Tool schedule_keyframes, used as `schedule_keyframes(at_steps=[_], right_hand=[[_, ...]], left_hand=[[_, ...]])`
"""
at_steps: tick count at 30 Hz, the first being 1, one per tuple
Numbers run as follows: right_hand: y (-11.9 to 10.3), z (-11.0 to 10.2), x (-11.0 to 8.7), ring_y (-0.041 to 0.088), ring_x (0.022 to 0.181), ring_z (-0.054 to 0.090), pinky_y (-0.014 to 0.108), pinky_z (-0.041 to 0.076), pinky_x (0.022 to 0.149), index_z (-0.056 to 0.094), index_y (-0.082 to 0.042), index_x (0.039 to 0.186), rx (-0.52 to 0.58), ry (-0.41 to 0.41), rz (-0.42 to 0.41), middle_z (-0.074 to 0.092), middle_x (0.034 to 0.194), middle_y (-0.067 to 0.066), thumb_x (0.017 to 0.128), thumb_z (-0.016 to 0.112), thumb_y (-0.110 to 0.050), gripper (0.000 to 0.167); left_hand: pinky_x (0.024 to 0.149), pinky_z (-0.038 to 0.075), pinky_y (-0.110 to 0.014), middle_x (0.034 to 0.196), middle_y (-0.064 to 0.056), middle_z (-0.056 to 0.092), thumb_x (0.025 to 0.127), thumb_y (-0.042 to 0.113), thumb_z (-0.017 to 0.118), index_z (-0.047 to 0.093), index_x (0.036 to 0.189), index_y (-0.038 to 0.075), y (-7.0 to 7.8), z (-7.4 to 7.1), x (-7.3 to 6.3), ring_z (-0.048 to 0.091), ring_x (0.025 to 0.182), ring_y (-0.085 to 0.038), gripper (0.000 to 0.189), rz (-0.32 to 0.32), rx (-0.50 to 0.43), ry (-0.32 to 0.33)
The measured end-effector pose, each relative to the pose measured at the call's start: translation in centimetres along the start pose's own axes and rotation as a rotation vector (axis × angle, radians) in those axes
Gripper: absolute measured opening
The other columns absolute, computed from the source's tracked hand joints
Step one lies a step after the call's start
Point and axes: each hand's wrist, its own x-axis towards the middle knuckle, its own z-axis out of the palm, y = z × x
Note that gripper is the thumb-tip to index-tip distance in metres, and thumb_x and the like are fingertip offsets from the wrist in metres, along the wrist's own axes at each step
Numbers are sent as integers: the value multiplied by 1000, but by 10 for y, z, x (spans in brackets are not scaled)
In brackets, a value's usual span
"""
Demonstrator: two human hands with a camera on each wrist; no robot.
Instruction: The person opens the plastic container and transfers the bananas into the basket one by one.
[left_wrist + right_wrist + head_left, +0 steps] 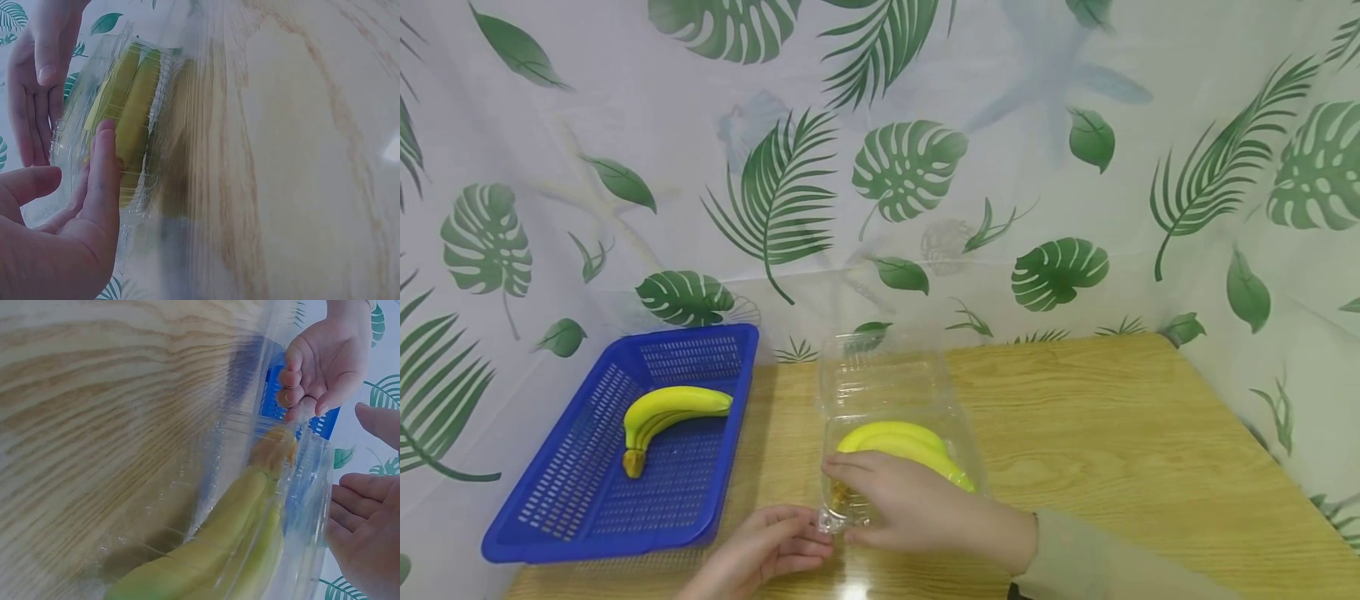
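Bananas (891, 431) lie in a clear plastic container (887, 408) on a wooden table (1112, 433), beneath a person's straight-fingered right hand (898, 492); the left hand (775, 542), thumb apart from its extended fingers, touches the near-left corner.

I record a table (1075, 400) with a yellowish wood-grain top; its far right corner is rounded. The surface is glossy: I note a bright light reflection (853, 590) on the table's near part. Behind the table and along its left and right sides hangs white cloth (992, 167), creased in places, printed with green leaves (910, 171). High above the table's far edge, I find a faded blue starfish print (1052, 75).
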Motion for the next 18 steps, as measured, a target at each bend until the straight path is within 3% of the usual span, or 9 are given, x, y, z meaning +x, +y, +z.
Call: schedule_keyframes(at_steps=[9,18], right_hand=[[0,8,6,22,147,54,33,47,123,50,-4,156,-107,-2,-35,53,162,8,97,77,-37,72],[0,15,12,19,148,53,31,48,122,51,-6,156,-215,15,-76,54,162,7,97,76,-43,74]], left_hand=[[95,65,-29,109,-6,79,110,9,45,59,132,-12,0,1,0,77,99,-12,33,10,-14,-11],[96,65,-27,110,-4,80,111,9,45,66,123,1,-4,0,1,78,101,-11,26,27,-40,-60]])
